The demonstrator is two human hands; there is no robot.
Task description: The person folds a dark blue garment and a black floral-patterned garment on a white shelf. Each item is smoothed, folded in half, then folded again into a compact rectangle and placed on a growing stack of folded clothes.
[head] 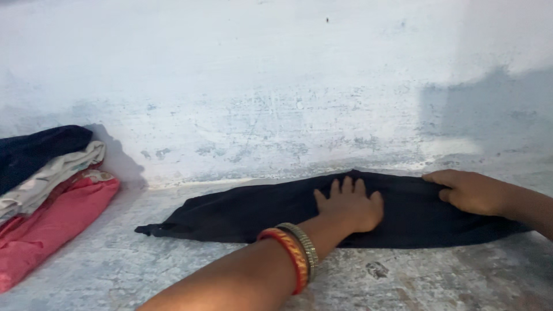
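On the black garment, the left hand lay flat with fingers spread, pinning it smooth; the right hand curled over its far edge, gripping the fold.

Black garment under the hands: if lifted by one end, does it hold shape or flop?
Likely flops: the black garment lies flat and creased, its left end tapering to a limp point. Probably light, since it sits thin on the floor. The left hand pressed flat on it suggests it slides or bunches easily.
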